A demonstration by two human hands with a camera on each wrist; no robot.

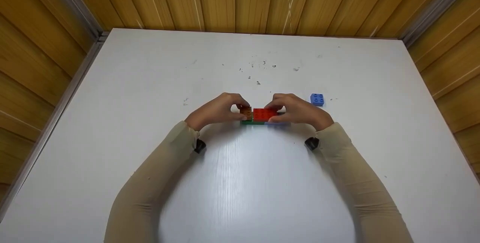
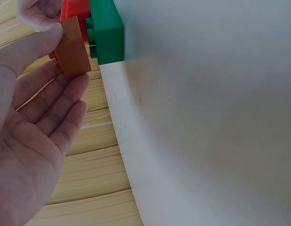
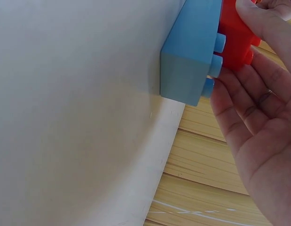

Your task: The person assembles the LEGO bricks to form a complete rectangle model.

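From here, the right hand (image 1: 300, 111) partly covers the red block (image 1: 262, 114), and those two hide most of the pale blue block (image 3: 186, 70). The left wrist view's top edge cuts off the green block (image 2: 107, 35). Both sleeves (image 1: 137, 198) leave the head view below; dark specks (image 1: 274, 66) on the table (image 1: 225, 183) are too small to identify.

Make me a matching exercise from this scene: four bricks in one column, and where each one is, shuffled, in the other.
1. orange brick
2. red brick
3. green brick
4. blue four-stud brick

A. on the table, beside the light blue brick
B. alone, apart from the other bricks
C. pinched by the left hand
D. held by the right hand

Pairs: 1-C, 2-D, 3-A, 4-B
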